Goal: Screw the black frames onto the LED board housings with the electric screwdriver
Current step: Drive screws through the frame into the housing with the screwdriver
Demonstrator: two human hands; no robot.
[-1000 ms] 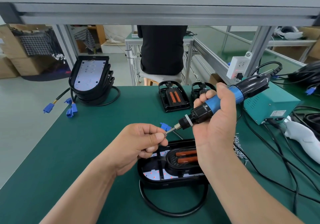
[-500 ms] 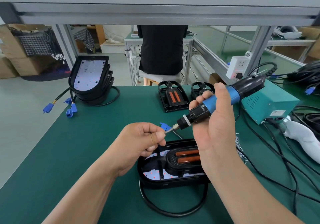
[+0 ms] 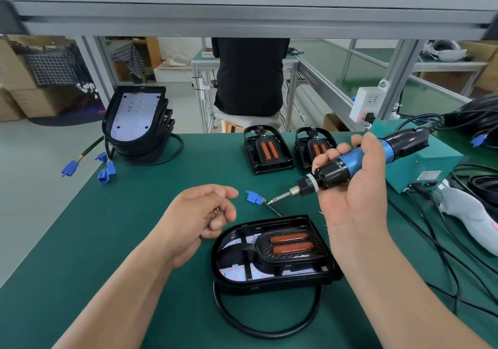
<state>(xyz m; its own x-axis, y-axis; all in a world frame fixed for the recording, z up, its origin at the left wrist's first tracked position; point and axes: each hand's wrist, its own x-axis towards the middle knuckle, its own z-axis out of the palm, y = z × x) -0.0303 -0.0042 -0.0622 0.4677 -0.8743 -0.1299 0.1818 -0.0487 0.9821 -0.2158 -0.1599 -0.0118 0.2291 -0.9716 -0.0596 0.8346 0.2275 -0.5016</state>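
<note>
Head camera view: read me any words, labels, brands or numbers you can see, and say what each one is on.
Nothing here can be read.
Label on the teal power box: print too small and blurred.
Card on the far bench: blurred, unreadable.
Electric screwdriver: no legible marking.
</note>
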